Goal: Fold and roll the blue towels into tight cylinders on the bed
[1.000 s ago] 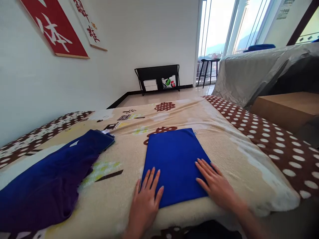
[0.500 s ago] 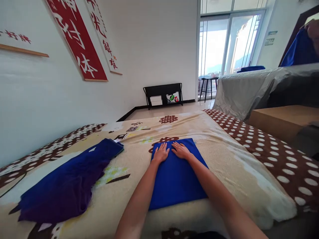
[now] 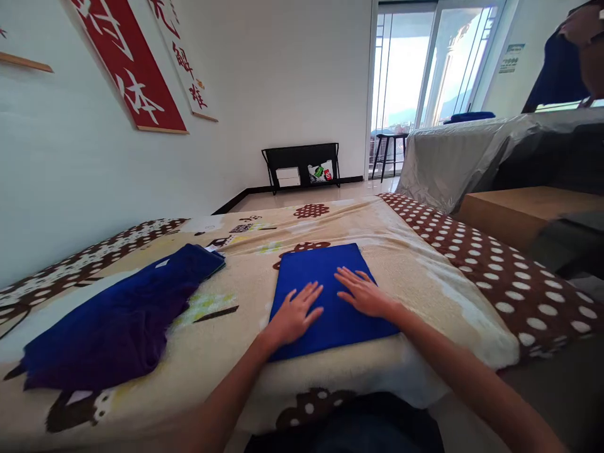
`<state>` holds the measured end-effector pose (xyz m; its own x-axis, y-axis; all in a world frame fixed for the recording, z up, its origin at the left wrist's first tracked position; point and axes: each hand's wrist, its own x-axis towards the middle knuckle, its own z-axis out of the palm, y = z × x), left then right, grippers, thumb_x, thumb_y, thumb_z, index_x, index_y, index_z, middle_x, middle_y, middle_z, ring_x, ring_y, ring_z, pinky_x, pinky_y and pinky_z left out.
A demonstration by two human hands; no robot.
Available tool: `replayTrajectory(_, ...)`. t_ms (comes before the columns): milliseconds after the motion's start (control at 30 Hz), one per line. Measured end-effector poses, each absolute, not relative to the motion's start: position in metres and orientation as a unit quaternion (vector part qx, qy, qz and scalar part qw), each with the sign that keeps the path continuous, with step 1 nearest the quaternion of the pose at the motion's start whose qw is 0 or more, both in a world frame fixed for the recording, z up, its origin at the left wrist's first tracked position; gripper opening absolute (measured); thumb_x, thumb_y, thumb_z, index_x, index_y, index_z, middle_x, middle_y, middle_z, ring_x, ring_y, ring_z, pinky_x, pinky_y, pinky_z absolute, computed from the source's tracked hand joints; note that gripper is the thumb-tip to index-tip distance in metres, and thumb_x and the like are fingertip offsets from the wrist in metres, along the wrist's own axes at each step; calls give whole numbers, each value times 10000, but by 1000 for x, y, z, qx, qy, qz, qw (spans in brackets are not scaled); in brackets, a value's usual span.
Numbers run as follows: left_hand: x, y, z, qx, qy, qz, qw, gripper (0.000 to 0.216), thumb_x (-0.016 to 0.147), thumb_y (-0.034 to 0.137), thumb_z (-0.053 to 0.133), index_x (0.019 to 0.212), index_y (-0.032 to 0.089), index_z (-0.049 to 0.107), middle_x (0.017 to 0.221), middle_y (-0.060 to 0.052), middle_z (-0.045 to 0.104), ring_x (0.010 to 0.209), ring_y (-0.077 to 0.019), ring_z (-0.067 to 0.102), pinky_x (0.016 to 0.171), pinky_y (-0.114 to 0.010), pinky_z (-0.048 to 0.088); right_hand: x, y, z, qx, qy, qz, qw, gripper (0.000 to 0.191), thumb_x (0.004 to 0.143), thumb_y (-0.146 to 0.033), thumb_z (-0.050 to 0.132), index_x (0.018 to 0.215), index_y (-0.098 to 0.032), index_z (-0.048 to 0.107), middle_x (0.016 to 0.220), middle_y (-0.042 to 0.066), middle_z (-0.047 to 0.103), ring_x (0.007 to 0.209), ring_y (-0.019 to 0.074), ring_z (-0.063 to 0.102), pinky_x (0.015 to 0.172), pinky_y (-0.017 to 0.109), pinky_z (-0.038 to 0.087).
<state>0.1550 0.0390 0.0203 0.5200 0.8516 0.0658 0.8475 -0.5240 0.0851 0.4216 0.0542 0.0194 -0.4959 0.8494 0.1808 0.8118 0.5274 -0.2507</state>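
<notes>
A blue folded cloth (image 3: 325, 267) lies flat as a neat rectangle on the patterned blanket (image 3: 198, 371) before me. My left hand (image 3: 295, 314) rests on its left part with the fingers stretched and the thumb apart. Farther right, my right hand (image 3: 363, 292) lies flat over the cloth's right side, its fingers spread. Neither hand grips anything. To the left, a loose pile of dark blue and purple cloth (image 3: 117, 321) is spread out, with a small white tag near its far end.
A black rack (image 3: 299, 154) stands by the far wall, left of a dark stool (image 3: 391, 148). On the right are a plastic-covered piece of furniture (image 3: 443, 160) and a brown box (image 3: 514, 211). Behind them, another person's hand (image 3: 582, 25) holds up dark blue cloth (image 3: 557, 69).
Both my hands have slid back over the blue cloth toward me, the right one also outward. The view has tilted down slightly. The other person's cloth has shifted.
</notes>
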Motion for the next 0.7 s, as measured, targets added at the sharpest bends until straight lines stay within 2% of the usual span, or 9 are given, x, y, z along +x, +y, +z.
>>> replayTrajectory(100, 143, -28, 4, 901, 426, 80, -9, 607, 1026, 498, 350, 1589, 362, 170, 1644, -13, 253, 1516, -210, 255, 1226, -466, 225, 430, -13, 1, -375, -909, 52, 172, 560, 1032, -480, 384, 1565, -322, 318, 1616, 11, 289, 1506, 188, 263, 1236, 431, 247)
replayTrajectory(233, 114, -72, -5, 870, 470, 126, -76, 616, 1020, 396, 417, 1590, 323, 197, 1619, -21, 319, 1490, -206, 319, 1215, -436, 260, 468, -58, -18, -406, -887, 21, 220, 522, 1023, -349, 432, 1538, -277, 386, 1560, 38, 397, 1461, 207, 363, 1209, 459, 332)
replayTrajectory(300, 100, -78, -7, 866, 470, 143, -96, 602, 1007, 284, 415, 1582, 295, 239, 1586, -18, 389, 1470, -188, 357, 1204, -417, 282, 491, -59, -24, -419, -875, 33, 242, 474, 1006, -287, 442, 1479, -285, 482, 1506, 30, 477, 1416, 200, 437, 1179, 451, 389)
replayTrajectory(433, 78, -81, -11, 844, 460, 209, -177, 603, 916, 156, 463, 1503, 286, 412, 1452, -17, 565, 1407, -236, 458, 1203, -507, 239, 518, -46, -30, -426, -858, 63, 280, 412, 925, -174, 458, 1258, -284, 675, 1369, 15, 615, 1297, 188, 569, 1117, 427, 469)
replayTrajectory(533, 72, -84, -15, 838, 445, 238, -209, 544, 892, 138, 513, 1411, 302, 528, 1380, -22, 627, 1349, -255, 525, 1169, -505, 288, 520, -41, -35, -440, -837, 58, 320, 377, 893, -174, 494, 1186, -278, 709, 1299, 18, 663, 1247, 194, 609, 1083, 424, 502)
replayTrajectory(700, 69, -88, -17, 834, 406, 300, -223, 468, 904, 69, 546, 1323, 273, 594, 1271, -51, 699, 1244, -232, 616, 1050, -421, 401, 518, -41, -45, -420, -815, 25, 399, 312, 926, -205, 525, 1156, -272, 724, 1241, 26, 694, 1214, 208, 631, 1056, 427, 523)
